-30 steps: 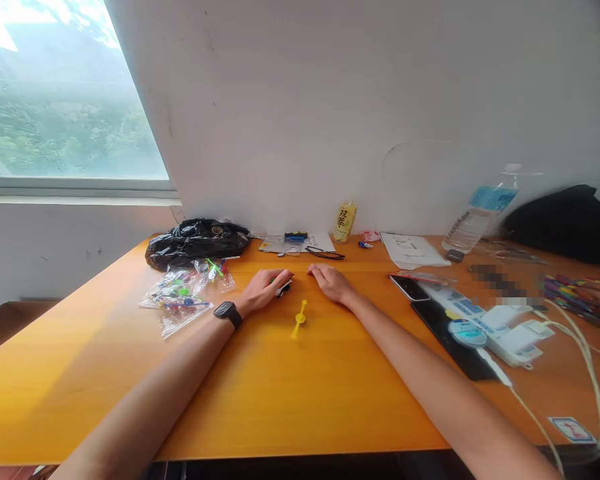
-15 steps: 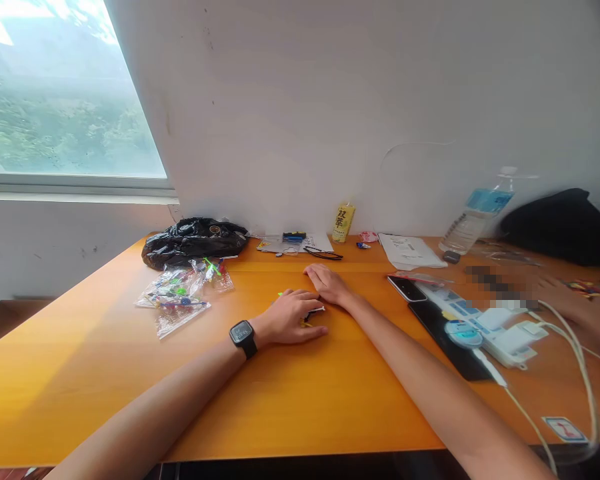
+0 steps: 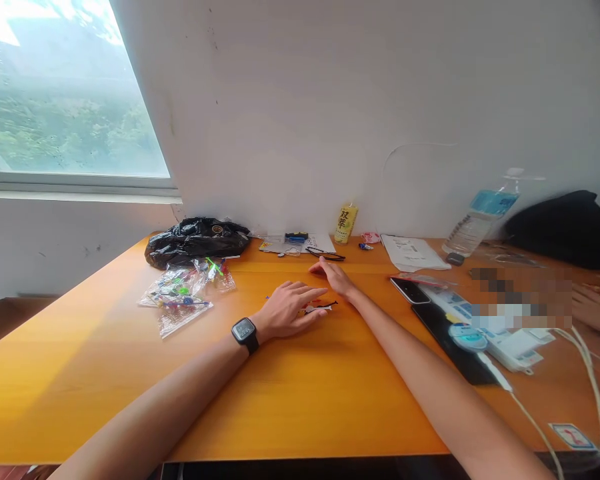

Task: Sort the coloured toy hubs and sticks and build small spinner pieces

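Note:
My left hand, with a black smartwatch on its wrist, lies palm down over small parts on the wooden table. Its fingers are stretched out and the thumb is apart. Beside the thumb shows a small black-and-white piece, partly covered by the hand; what kind it is I cannot tell. A bit of blue peeks out left of the fingers. To the right and a little farther back, my right hand rests on its side, its fingers loosely curved and nothing visible in them.
Clear bags of colourful parts lie left, before a black plastic bag. Glasses, a yellow drink carton and papers are at the back. A phone, power strip, cables and another person's hand are on the right.
My hands have drawn slightly apart, the right one shifting back and right. More of the small black-and-white piece shows between them. The view has shifted slightly.

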Action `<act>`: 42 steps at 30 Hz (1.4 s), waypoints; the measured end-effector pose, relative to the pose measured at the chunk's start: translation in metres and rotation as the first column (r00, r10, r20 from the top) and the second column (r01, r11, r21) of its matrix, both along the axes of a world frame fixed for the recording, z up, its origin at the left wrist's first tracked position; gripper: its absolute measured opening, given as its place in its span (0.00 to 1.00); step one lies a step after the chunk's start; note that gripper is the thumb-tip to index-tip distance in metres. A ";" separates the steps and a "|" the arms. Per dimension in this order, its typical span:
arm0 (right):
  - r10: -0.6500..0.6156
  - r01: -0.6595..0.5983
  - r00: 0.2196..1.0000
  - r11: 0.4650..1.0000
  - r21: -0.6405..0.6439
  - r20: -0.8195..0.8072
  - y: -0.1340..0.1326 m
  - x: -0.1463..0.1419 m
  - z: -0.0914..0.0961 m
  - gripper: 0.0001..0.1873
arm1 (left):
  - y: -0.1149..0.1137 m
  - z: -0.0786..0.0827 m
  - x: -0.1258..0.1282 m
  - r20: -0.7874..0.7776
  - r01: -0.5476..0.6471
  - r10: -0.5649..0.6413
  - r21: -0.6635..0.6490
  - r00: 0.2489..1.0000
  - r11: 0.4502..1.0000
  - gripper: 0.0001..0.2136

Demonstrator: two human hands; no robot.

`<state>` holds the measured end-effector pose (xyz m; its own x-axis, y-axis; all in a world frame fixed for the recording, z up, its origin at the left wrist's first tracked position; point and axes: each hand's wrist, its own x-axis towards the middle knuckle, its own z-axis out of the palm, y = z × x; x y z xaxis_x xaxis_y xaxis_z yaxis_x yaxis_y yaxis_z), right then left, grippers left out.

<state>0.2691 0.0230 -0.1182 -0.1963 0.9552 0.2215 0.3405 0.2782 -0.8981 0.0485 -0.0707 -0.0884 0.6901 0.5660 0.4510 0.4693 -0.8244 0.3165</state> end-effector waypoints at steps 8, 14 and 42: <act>-0.018 0.017 1.000 1.000 0.019 0.017 -0.001 -0.001 -0.001 0.40 | 0.099 0.004 -0.043 -0.069 -0.552 0.559 0.098 0.826 0.828 0.20; -0.040 0.036 0.996 0.998 0.047 0.078 -0.001 -0.001 0.001 0.43 | 0.171 0.006 -0.078 -0.193 -0.595 0.607 0.122 0.771 0.794 0.20; 0.249 -0.269 0.948 0.960 -0.081 -0.200 0.003 -0.021 0.135 0.37 | 0.096 0.110 -0.078 0.573 0.041 0.241 -0.435 0.783 0.900 0.19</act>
